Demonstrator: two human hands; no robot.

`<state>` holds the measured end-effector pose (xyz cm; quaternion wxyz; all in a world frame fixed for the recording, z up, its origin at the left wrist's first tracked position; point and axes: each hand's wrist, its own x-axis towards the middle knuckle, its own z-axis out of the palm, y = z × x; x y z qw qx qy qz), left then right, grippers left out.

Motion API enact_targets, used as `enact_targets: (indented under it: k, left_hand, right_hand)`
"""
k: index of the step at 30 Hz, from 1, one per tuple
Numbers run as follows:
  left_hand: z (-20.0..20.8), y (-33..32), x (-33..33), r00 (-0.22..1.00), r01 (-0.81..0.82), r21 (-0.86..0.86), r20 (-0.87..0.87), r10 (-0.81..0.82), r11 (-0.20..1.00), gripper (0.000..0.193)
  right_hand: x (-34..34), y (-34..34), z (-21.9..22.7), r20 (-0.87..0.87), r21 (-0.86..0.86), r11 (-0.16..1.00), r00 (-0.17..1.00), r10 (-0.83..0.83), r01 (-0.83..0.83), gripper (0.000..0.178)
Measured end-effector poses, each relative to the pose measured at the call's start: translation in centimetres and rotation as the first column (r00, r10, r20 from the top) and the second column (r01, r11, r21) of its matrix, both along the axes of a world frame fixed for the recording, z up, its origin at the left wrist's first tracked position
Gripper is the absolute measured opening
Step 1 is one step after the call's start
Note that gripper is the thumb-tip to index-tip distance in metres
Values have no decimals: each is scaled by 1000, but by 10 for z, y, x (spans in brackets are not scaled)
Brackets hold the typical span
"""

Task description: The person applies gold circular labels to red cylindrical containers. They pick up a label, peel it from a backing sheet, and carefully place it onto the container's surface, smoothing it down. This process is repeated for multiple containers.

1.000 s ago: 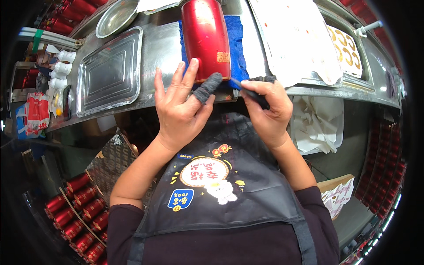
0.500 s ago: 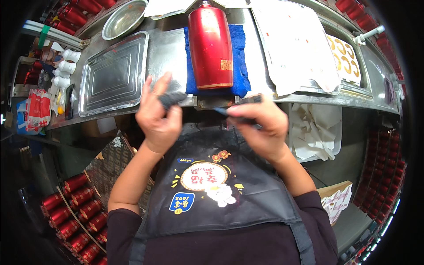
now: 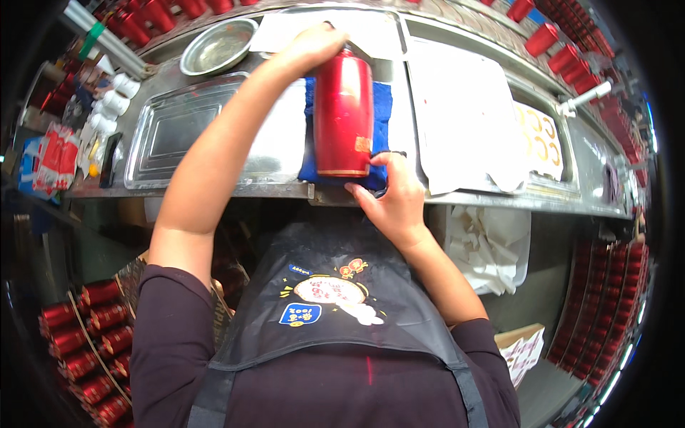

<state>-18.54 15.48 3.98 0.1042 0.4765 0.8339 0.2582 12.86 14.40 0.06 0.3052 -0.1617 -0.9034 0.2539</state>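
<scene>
Hands sit at opposite ends of the red bottle point(image 3: 343, 114), and that is the relation that counts. The bottle lies on its side on a folded blue cloth point(image 3: 382, 118) on the metal counter point(image 3: 492, 201), its long axis running away from the person, base toward the near edge and neck toward the back.

The left hand point(image 3: 314, 44) reaches across to the far end, its fingers curled over the neck and cap so that end is covered and gripped; the cap itself is hidden under the hand. The right hand point(image 3: 396, 202) is at the near end, just beside the bottle's base at the counter edge. Its fingers are closed on a small dark object point(image 3: 390, 155) that presses against the blue cloth close to the bottle's lower right corner; what that object is cannot be made out, and whether the fingertips touch the bottle itself is unclear.

The right hand is nearer the body and nearer the base; the left arm stretches almost fully out along the bottle's left side.

Left of the cloth is a shallow metal tray point(image 3: 178, 139), with a round metal bowl point(image 3: 217, 46) behind it. White paper sheets point(image 3: 464, 114) lie to the right of the bottle. Rows of similar red bottles point(image 3: 82, 342) are stored low on the left.
</scene>
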Motion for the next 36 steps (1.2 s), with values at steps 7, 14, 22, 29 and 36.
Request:
enact_targets:
  k: [7,14,22,29,36]
  left_hand:
    - [7,0,65,808,-328,170,560,182,929,31]
    - [38,-167,47,806,-321,436,592,1,840,53]
    - [63,-455,212,651,-678,598,221,726,426,31]
    - [19,-593,410,-457,-814,548,-398,795,-193,28]
    - [-43,-763,617,-785,-568,477,-560,266,-671,27]
  right_hand:
    - [15,5,-16,-186,-44,999,982,-35,27,31]
    - [14,-11,3,-241,-94,933,917,318,-348,34]
    - [-84,-95,27,94,76,663,668,739,-745,41]
    - [-81,-113,-21,112,-848,375,566,817,-374,22]
    - [-112,-64,-117,109,-991,-8,852,512,131,31]
